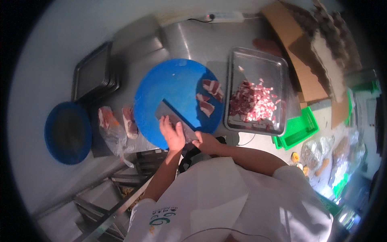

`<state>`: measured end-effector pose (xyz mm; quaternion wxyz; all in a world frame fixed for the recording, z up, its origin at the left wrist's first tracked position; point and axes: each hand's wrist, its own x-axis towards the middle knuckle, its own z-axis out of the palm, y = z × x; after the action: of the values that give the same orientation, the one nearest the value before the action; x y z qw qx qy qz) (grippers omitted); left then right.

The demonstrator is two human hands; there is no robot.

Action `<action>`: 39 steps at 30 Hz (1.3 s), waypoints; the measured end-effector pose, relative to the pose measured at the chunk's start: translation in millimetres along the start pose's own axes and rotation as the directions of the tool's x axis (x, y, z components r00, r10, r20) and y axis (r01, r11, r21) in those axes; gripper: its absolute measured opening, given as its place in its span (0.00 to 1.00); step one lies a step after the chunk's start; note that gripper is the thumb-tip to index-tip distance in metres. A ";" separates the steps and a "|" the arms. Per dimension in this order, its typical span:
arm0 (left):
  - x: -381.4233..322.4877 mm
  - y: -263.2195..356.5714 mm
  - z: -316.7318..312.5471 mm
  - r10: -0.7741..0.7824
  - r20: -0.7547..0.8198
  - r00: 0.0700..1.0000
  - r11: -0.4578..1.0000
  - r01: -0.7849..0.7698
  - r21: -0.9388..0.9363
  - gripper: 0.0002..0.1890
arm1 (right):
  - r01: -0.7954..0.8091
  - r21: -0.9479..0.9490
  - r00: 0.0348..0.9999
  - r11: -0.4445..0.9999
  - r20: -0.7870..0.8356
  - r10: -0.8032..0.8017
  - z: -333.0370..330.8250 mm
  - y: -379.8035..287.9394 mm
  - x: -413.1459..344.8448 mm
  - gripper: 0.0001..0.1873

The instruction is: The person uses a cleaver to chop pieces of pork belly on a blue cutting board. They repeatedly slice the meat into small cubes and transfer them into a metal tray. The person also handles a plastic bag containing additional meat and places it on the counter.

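Observation:
My right hand [207,143] grips the handle of a broad-bladed cleaver [164,109], whose blade slants across the front of a round blue cutting board [169,78]. My left hand [173,133] lies on the flat of the blade, its thumb apart from the fingers. The handle is mostly hidden inside my right hand. Several pieces of red-and-white raw meat [213,88] lie at the board's right side, partly in shadow. Just right of the board, a rectangular metal tray [260,62] holds a heap of diced meat [254,101].
Left of the board are a meat piece [130,122] and meat in a clear plastic bag [113,136] overhanging the edge. Stacked metal trays [93,72] stand behind a round blue-rimmed object [87,133]. A cardboard box [299,60], green crates [297,130] and a power strip [226,16] surround the steel table [205,39].

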<state>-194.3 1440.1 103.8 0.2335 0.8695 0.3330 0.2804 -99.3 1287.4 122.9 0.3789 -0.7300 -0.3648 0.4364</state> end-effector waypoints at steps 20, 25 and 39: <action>61.1 255.0 201.5 0.785 0.324 0.528 0.619 -0.644 -0.450 0.16 | 0.149 0.801 0.451 0.580 -0.577 0.681 -77.7 84.0 -231.4 0.08; 79.7 221.0 157.7 0.802 0.228 0.553 0.593 -0.685 -0.424 0.15 | 0.361 0.808 0.366 0.466 -0.582 0.726 -42.8 105.2 -275.3 0.05; 132.3 51.2 50.5 0.581 0.507 0.637 0.793 -0.582 -0.179 0.23 | 0.131 0.640 0.642 0.757 -0.637 0.428 -80.5 51.5 -166.2 0.05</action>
<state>-56.7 1488.7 141.1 0.2141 0.9721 -0.0435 0.0852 -74.0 1102.0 164.7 0.6774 -0.6989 0.0617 0.2211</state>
